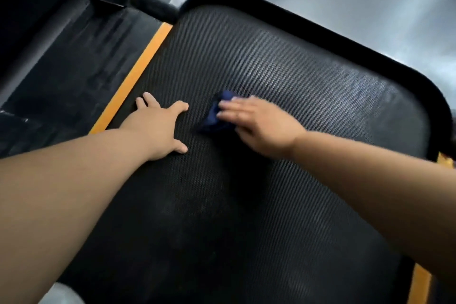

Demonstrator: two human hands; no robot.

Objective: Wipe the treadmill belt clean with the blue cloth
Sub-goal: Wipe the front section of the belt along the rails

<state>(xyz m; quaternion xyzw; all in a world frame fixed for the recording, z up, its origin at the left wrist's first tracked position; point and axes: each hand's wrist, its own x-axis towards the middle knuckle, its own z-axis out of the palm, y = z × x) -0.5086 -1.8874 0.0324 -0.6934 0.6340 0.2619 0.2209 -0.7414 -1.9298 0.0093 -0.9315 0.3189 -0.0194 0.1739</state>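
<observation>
We are noting right hand (256, 126) pressing blue cloth (214, 116) flat-fingered on treadmill belt (296, 69) | left hand (160, 126) bracing, released | we are judging ungripped cloth risks slipping out.

Blue cloth (214, 119) partly hidden under blurred right hand (261, 126), treadmill belt (271, 205) cut off at bottom edge

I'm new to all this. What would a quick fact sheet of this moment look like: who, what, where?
Doer: a person with two bare hands, no robot
Surface: treadmill belt, black and textured
Tool: blue cloth, bunched, lying on the belt
Right hand: straight fingers on top of the cloth, pressing it to the belt; slightly blurred
Left hand: flat on the belt, fingers spread, apart from the cloth
Belt edge: orange stripe just beyond the left hand
</observation>
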